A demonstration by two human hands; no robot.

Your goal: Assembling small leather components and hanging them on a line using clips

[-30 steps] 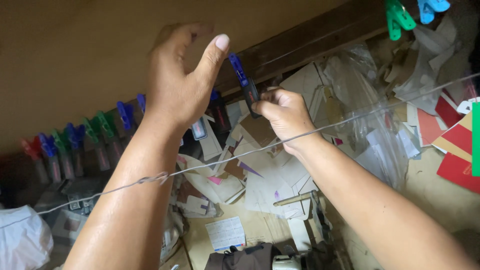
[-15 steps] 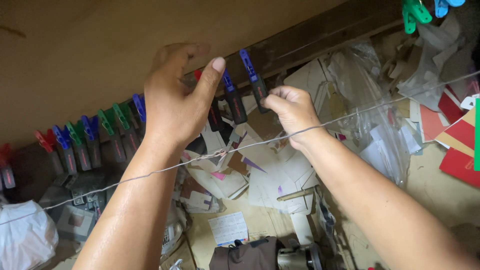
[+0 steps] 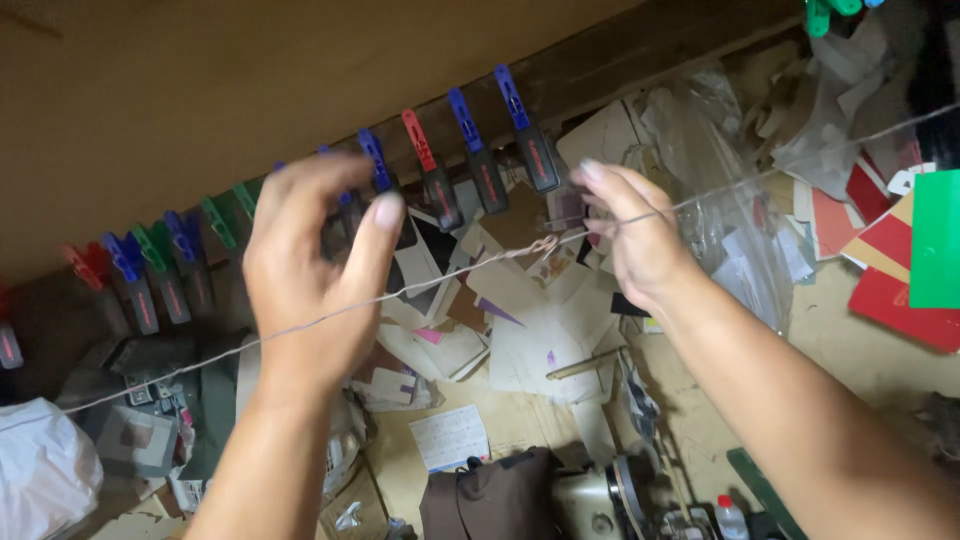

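Stretching slantwise across the view, a thin wire (image 3: 450, 275) runs in front of a row of red, blue and green clothes pegs (image 3: 470, 150) clipped along a dark ledge. The right hand (image 3: 630, 235) pinches the wire between thumb and fingers; the left hand (image 3: 305, 275) hovers at it with fingers loosely curled, holding nothing that shows. Below lies a worktop (image 3: 850, 345) littered with paper scraps (image 3: 540, 335).

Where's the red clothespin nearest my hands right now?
In the head view, the red clothespin hangs upper centre on the line, between two blue clothespins, just above the left hand.
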